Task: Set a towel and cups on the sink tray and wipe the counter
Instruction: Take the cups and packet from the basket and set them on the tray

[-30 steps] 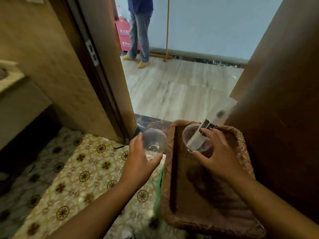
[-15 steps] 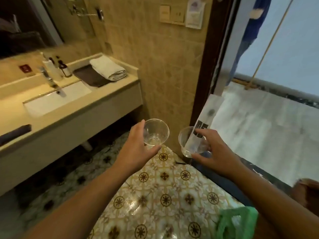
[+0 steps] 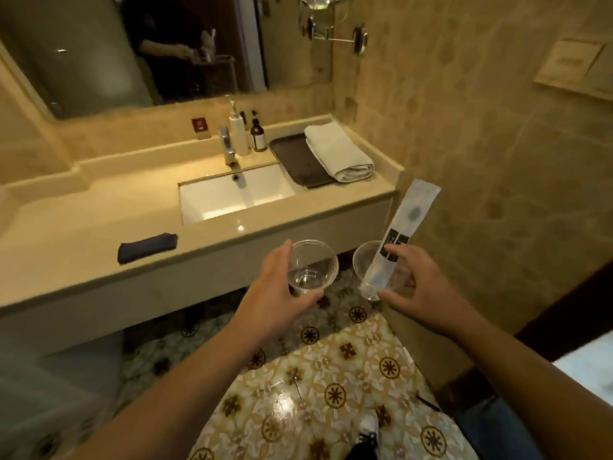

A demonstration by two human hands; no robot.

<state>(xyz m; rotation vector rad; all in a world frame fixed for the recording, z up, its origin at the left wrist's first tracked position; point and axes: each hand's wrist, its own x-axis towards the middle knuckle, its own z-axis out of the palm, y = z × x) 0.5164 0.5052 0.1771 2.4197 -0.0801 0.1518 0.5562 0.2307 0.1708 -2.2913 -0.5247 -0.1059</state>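
Note:
My left hand [image 3: 278, 293] grips a clear plastic cup [image 3: 311, 267], held upright below the counter's front edge. A second clear cup [image 3: 371, 270] sits in my right hand [image 3: 418, 290], with a long white wrapped packet [image 3: 409, 217] sticking up out of it. On the counter [image 3: 83, 234], right of the sink basin [image 3: 232, 197], lies a dark tray [image 3: 295, 157]. A folded white towel [image 3: 338, 154] rests along the tray's right side. Both hands are well short of the tray, in front of the counter.
A dark folded cloth [image 3: 147, 248] lies near the counter's front edge, left of the basin. A faucet [image 3: 227, 146], a white pump bottle [image 3: 238, 131] and a brown bottle [image 3: 258, 134] stand behind the basin. The mirror [image 3: 132, 51] hangs above. A tiled wall closes the right side.
My view swung from the doorway and wicker basket round to the sink counter. Both hands kept hold of their cups, and the counter has come closer.

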